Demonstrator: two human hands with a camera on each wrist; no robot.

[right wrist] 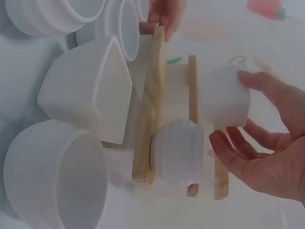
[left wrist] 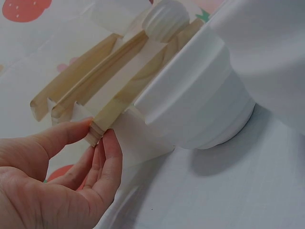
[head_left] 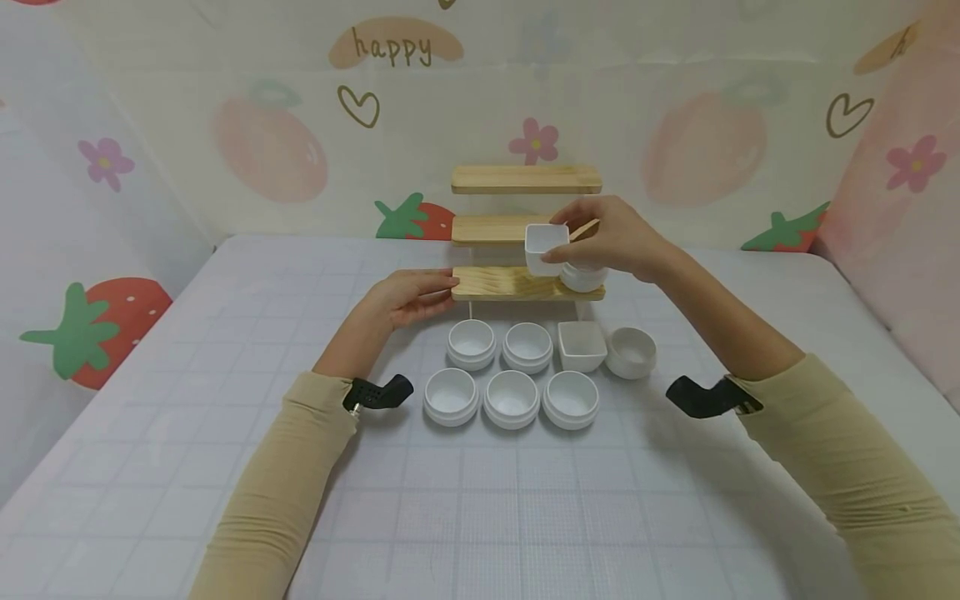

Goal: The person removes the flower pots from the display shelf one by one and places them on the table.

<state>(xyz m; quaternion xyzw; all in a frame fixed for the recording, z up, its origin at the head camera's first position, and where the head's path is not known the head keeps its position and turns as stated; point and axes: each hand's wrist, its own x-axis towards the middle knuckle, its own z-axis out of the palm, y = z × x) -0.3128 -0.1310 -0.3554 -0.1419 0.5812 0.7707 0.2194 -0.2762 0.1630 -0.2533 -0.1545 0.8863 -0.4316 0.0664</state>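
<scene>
A small tiered stand holds wooden boards one behind and above another. My left hand [head_left: 408,298] pinches the left end of the lowest board [head_left: 502,285]; in the left wrist view the thumb [left wrist: 71,132] lies on one face and the fingers against the other. My right hand [head_left: 618,237] holds a white square pot [head_left: 546,248] by its side, above that same board and in front of the middle one [head_left: 487,229]. On the lowest board's right end sits a white round pot [head_left: 583,278], partly behind the right fingers in the head view but plain in the right wrist view.
Two rows of white pots stand on the table before the stand: several round pots [head_left: 512,400], plus a square pot [head_left: 581,346] in the back row with a rounded pot [head_left: 632,352] at its right. A patterned backdrop [head_left: 487,100] rises behind the top board [head_left: 527,178].
</scene>
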